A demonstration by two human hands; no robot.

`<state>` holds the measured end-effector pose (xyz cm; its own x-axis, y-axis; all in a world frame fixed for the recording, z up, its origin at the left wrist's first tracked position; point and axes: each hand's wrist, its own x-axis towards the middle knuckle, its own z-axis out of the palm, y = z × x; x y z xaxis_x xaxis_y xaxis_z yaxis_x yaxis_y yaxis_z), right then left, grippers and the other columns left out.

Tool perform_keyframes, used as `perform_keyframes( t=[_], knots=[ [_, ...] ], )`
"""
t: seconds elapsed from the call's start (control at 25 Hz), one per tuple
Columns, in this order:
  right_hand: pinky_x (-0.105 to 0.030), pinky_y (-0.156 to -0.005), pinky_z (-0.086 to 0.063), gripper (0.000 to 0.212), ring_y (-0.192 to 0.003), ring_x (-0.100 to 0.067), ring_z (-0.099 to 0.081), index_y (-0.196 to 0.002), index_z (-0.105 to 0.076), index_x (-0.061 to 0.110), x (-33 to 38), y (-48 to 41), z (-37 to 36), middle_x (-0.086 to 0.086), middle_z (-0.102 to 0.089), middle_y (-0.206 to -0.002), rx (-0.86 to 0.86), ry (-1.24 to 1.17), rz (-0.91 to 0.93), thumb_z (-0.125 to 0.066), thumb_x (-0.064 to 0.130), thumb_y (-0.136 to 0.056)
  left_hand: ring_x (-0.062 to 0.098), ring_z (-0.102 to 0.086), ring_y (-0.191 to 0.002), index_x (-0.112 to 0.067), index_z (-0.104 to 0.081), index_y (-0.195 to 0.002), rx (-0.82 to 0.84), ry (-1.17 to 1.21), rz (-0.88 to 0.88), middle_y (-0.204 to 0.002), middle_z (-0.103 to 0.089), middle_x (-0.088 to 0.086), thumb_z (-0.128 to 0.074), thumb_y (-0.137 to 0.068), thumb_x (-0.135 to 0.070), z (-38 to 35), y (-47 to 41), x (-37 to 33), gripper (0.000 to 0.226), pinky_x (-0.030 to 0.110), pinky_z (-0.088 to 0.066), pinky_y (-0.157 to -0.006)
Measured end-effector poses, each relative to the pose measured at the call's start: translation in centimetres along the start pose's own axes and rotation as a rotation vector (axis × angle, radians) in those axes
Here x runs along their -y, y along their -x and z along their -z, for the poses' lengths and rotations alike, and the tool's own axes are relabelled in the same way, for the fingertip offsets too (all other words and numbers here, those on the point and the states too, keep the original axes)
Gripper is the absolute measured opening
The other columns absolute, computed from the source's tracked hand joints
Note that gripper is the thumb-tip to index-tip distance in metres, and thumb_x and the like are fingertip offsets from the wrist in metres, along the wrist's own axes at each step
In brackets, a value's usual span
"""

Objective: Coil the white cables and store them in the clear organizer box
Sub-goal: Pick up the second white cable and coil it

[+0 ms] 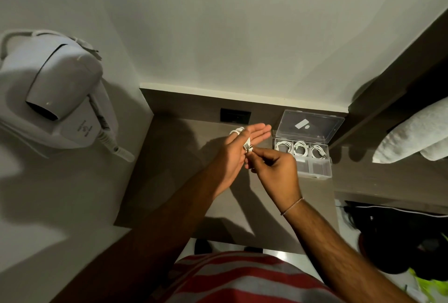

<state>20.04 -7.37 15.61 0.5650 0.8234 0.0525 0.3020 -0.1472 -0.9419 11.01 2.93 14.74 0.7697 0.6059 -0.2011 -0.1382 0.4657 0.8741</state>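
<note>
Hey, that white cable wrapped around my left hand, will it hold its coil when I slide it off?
Probably floppy: the thin white cable bends tightly round the fingers of the left hand, so loops may spring loose. Likely light: the right hand holds its end by a pinch alone.

Likely a hotel or guest room, dressing nook. A wall-mounted hair dryer (55,89) with a coiled cord is fixed in its cradle on the white wall. A small brown counter (169,169) is set into the recess, a power socket (235,116) let into its back panel. A rolled white towel (417,137) is kept on dark wood shelving (400,79).
</note>
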Motion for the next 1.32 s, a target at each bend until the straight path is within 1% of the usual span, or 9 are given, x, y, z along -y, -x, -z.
perform_keyframes(
  t=[0.12,0.24,0.4,0.6,0.72,1.0,1.2,1.24,1.32],
  knots=[
    [-0.050,-0.075,-0.062,0.012,-0.072,-0.022,-0.078,-0.087,-0.086,0.023,0.1,0.1,0.0,0.003,-0.080,-0.070,0.078,0.074,-0.019,-0.076,0.020,-0.093,0.018,-0.059,-0.141,-0.006,-0.060,-0.143,-0.036,-0.035,0.012,-0.149,-0.064,0.007,-0.030,-0.117,-0.027,-0.2,0.5,0.4,0.044,0.050,-0.038,-0.124],
    [-0.050,-0.071,-0.062,0.021,-0.063,-0.020,-0.076,-0.075,-0.084,0.019,-0.1,-0.3,0.3,0.001,-0.077,-0.063,0.074,0.091,-0.046,-0.077,0.028,-0.093,0.017,-0.058,-0.142,-0.007,-0.060,-0.143,-0.034,-0.064,0.051,-0.150,-0.063,0.007,-0.029,-0.117,-0.025,-0.5,1.0,0.4,0.044,0.046,-0.040,-0.124],
    [-0.043,-0.067,-0.065,0.023,-0.056,-0.007,-0.073,-0.075,-0.083,0.023,-0.2,-0.3,0.5,0.005,-0.075,-0.058,0.016,0.190,-0.043,-0.076,0.036,-0.092,0.012,-0.057,-0.142,-0.011,-0.060,-0.146,-0.001,-0.096,0.103,-0.151,-0.063,0.002,-0.032,-0.117,-0.030,-1.1,1.4,0.3,0.044,0.034,-0.045,-0.118],
    [-0.047,-0.070,-0.064,0.027,-0.053,-0.014,-0.073,-0.067,-0.081,0.020,-0.8,-0.7,0.8,0.003,-0.075,-0.055,0.008,0.182,-0.146,-0.080,0.038,-0.088,0.026,-0.045,-0.152,0.002,-0.043,-0.156,0.094,0.136,0.226,-0.160,-0.050,0.014,-0.011,-0.114,-0.047,-0.9,0.9,-0.1,0.071,0.040,-0.032,-0.127],
    [-0.046,-0.070,-0.064,0.030,-0.049,-0.014,-0.071,-0.062,-0.079,0.020,-1.4,-0.6,1.0,0.003,-0.073,-0.053,0.005,0.189,-0.177,-0.082,0.035,-0.088,0.033,-0.035,-0.156,0.008,-0.032,-0.159,0.121,0.301,0.273,-0.166,-0.037,0.024,-0.010,-0.110,-0.035,-0.7,0.6,0.4,0.069,0.044,-0.023,-0.131],
    [-0.044,-0.062,-0.062,0.016,-0.053,-0.023,-0.071,-0.076,-0.084,0.020,-2.4,-0.1,0.9,0.002,-0.073,-0.055,-0.051,0.137,-0.139,-0.082,0.033,-0.087,0.024,-0.032,-0.158,0.001,-0.031,-0.161,0.199,0.184,0.332,-0.169,-0.036,0.014,-0.019,-0.116,-0.036,0.4,-0.7,0.8,0.059,0.038,-0.021,-0.131],
    [-0.023,-0.059,-0.053,0.011,-0.050,-0.005,-0.065,-0.094,-0.087,0.019,-2.7,-0.1,0.7,0.011,-0.070,-0.054,-0.062,0.182,-0.148,-0.082,0.028,-0.089,0.013,-0.047,-0.145,-0.004,-0.033,-0.161,0.224,0.122,0.298,-0.170,-0.035,0.008,-0.022,-0.116,-0.042,0.7,-1.3,2.1,0.061,0.034,-0.030,-0.127],
    [-0.022,-0.057,-0.053,0.011,-0.048,-0.005,-0.064,-0.094,-0.086,0.016,-2.8,-0.2,0.8,0.009,-0.070,-0.054,-0.050,0.146,-0.192,-0.081,0.025,-0.090,0.011,-0.052,-0.139,-0.004,-0.033,-0.162,0.214,0.111,0.283,-0.171,-0.033,0.008,-0.022,-0.115,-0.044,0.5,-1.4,2.5,0.062,0.032,-0.039,-0.120],
    [-0.024,-0.051,-0.056,0.012,-0.046,-0.013,-0.064,-0.093,-0.085,0.009,-2.8,-0.2,0.9,-0.003,-0.071,-0.057,0.010,-0.100,-0.394,-0.078,0.019,-0.094,0.007,-0.065,-0.120,-0.008,-0.033,-0.162,0.189,0.075,0.262,-0.172,-0.030,0.004,-0.021,-0.114,-0.049,0.3,-1.4,3.4,0.064,0.025,-0.054,-0.091]
  ],
)
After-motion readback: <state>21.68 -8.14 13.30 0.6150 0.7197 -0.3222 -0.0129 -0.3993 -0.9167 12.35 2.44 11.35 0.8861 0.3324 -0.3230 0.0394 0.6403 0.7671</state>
